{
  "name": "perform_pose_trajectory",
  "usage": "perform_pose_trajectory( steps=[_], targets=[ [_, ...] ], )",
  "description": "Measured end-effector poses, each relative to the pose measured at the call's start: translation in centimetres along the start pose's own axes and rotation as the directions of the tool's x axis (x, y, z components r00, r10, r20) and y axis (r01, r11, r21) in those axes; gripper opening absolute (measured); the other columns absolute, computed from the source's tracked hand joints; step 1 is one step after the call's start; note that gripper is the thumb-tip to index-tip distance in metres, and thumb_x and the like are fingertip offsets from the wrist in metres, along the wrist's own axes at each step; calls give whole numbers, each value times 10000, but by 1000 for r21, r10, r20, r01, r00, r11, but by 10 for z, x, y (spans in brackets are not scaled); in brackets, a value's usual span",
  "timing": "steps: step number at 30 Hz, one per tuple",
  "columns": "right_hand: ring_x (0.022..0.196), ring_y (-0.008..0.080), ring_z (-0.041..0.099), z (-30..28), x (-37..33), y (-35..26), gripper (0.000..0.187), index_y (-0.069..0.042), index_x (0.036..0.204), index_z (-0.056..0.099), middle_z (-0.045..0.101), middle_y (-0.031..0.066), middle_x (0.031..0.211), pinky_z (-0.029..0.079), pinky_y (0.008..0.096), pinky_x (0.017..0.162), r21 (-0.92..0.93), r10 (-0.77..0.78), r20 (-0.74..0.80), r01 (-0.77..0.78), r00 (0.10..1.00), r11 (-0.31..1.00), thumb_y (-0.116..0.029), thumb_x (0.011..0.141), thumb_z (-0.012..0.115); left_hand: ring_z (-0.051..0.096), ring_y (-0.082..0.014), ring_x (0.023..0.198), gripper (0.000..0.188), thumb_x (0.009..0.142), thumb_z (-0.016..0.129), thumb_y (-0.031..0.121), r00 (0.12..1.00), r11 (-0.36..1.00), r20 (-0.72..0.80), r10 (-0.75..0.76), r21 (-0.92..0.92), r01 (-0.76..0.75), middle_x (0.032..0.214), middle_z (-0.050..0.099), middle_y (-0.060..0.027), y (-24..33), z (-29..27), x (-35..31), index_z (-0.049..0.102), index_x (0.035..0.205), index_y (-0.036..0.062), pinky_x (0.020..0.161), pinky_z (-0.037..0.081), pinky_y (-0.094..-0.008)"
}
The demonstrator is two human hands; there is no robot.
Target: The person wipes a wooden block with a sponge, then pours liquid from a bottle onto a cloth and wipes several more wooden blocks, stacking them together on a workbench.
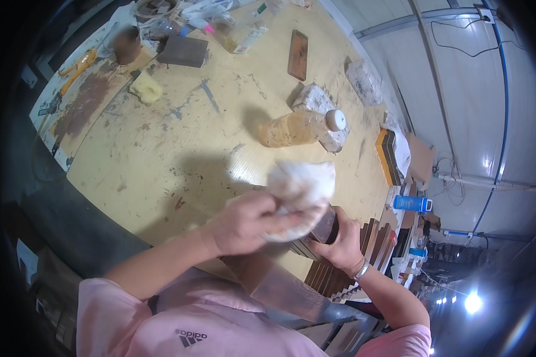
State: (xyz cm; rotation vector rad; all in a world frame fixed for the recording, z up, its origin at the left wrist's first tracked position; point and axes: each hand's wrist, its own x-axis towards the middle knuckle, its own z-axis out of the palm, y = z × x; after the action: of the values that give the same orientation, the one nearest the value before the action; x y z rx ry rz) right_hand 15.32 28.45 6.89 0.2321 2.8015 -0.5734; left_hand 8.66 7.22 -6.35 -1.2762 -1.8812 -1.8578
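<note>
My left hand (244, 225) is closed round a crumpled white cloth (301, 187) with brownish stains, slightly smeared by motion. My right hand (343, 243), a silvery band at its wrist, grips the end of a dark brown wooden piece (324, 226). The cloth is right beside that piece and hides part of it; whether they touch I cannot tell. Below my hands, close to my body, lies a broad brown board (286, 291). Beyond the cloth is a clear plastic bottle (292, 130) of amber liquid with a white cap.
Several brown wooden strips (327, 275) are lined up at the right. Across the stained yellowish table (178, 143) lie a yellow sponge (146, 88), a dark block (183, 51) and a reddish-brown wooden piece (298, 55). A wrapped block (313, 100) stands behind the bottle; a blue bottle (412, 203) is farther right.
</note>
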Motion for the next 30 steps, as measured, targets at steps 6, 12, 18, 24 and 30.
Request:
perform_pose_trajectory(
  steps=[6,12,18,24,30],
  targets=[
    [798,318,712,2,-4,0,655,21,1089,604,693,201,858,556,374,752,4,16,-44,-16,999,1000,-348,610,857,587,-212,784,251,684,667,-35,856,856,-21,-517,-10,517,854,591,-69,-27,-50,-49,743,916,19,686,482,-328],
    [1206,429,504,-10,-33,-16,791,76,1286,507,521,282,1294,442,505,973,-184,-428,-306,388,851,903,-438,736,752,588,-305,1168,276,684,575,-39,836,834,-94,-541,-183,520,1325,558,-209,3,-106,-58,612,957,-42,971,450,-355],
    [1238,434,512,30,-91,-63,743,44,1360,463,493,273,1372,439,460,1019,181,-166,55,154,985,971,-234,737,755,600,-389,1172,296,735,707,218,964,916,12,-267,-309,258,1370,492,-343,70,-106,-58,613,874,-26,1002,457,-433],
    [669,431,635,63,-90,-61,356,41,1177,577,610,249,712,500,464,606,103,13,2,-14,1000,995,-154,880,562,578,-403,1180,341,759,771,193,984,977,56,-169,-119,174,1294,553,-230,72,-30,-112,592,960,-17,961,486,-444],
    [599,404,633,68,-92,-65,310,43,1132,614,594,228,650,491,431,563,106,57,-68,-49,996,993,-173,951,486,601,-342,1041,349,774,709,56,936,939,-81,-343,-45,341,1229,595,-170,85,-45,-90,600,1106,44,874,506,-412]
  ],
)
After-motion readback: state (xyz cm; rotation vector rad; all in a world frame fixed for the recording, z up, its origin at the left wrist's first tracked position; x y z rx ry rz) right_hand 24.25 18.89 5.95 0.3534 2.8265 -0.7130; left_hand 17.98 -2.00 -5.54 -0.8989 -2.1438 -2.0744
